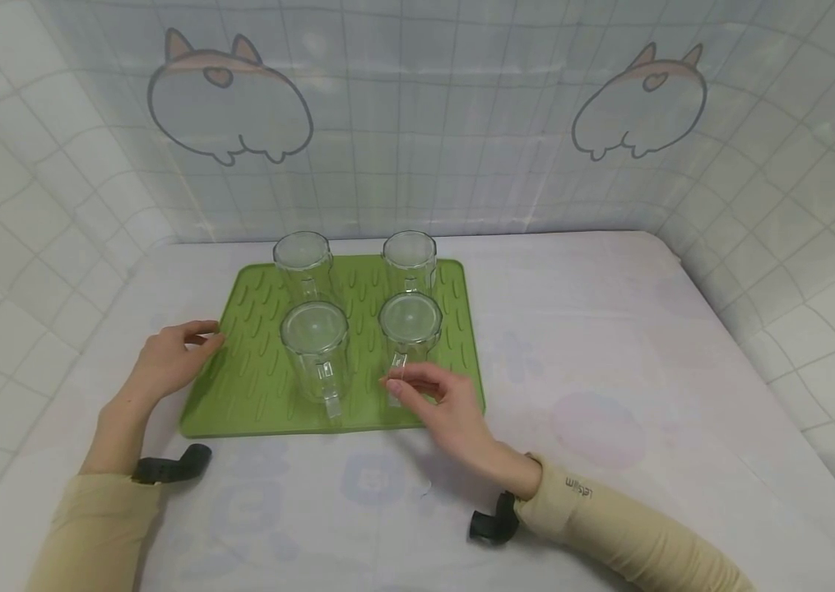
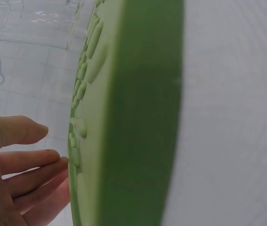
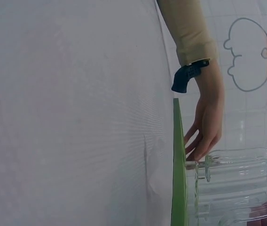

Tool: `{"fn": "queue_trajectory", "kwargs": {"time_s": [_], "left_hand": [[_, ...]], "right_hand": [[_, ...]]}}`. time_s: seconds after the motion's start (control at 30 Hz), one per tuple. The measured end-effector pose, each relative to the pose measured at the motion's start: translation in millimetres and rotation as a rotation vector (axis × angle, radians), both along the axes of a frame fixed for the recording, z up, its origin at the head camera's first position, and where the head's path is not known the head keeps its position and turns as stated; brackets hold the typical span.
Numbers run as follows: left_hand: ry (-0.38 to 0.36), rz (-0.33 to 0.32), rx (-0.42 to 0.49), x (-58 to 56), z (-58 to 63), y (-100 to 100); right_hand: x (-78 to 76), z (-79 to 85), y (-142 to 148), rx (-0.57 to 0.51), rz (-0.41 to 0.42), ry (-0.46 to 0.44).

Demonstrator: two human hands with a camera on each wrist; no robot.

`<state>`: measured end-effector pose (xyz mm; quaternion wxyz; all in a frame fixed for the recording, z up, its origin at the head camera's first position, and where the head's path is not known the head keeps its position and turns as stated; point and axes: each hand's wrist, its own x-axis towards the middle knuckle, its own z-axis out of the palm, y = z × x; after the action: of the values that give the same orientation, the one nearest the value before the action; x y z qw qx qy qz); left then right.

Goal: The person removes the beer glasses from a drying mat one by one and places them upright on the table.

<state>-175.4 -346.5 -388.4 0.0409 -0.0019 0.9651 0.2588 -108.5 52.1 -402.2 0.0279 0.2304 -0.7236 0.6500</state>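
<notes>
Several clear glass mugs stand on a green ridged mat (image 1: pixel 239 395), seemingly upside down, in two rows. My right hand (image 1: pixel 454 415) is at the front right mug (image 1: pixel 411 321), with thumb and forefinger pinching its handle. In the right wrist view, a few right-hand fingertips (image 3: pixel 266 214) show beside the glass at the bottom corner. Just left of that mug is the front left mug (image 1: pixel 313 345), its handle toward me. My left hand (image 1: pixel 173 358) lies at the mat's left edge, fingers loosely extended and holding nothing. The left wrist view shows its fingertips close against the mat's rim.
Behind are the back left mug (image 1: pixel 303 259) and back right mug (image 1: pixel 410 259). A pale patterned cloth (image 1: pixel 595 345) covers the table. White grid curtains (image 1: pixel 447 123) with cartoon animals enclose the back and sides. Black wrist devices (image 1: pixel 173 466) protrude near both wrists.
</notes>
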Motion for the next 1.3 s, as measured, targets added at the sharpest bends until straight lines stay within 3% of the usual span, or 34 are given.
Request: {"fn": "queue_trajectory", "kwargs": {"time_s": [0.3,1.3], "left_hand": [[-0.008,-0.003,0.002,0.3,0.7,-0.5],[-0.014,0.002,-0.007,0.7,1.6,0.1]], "right_hand": [[-0.3,-3.3,-0.8,-0.032,0.01,0.031],[3.9,-0.1,4.3,-0.07,0.012,-0.003]]}}
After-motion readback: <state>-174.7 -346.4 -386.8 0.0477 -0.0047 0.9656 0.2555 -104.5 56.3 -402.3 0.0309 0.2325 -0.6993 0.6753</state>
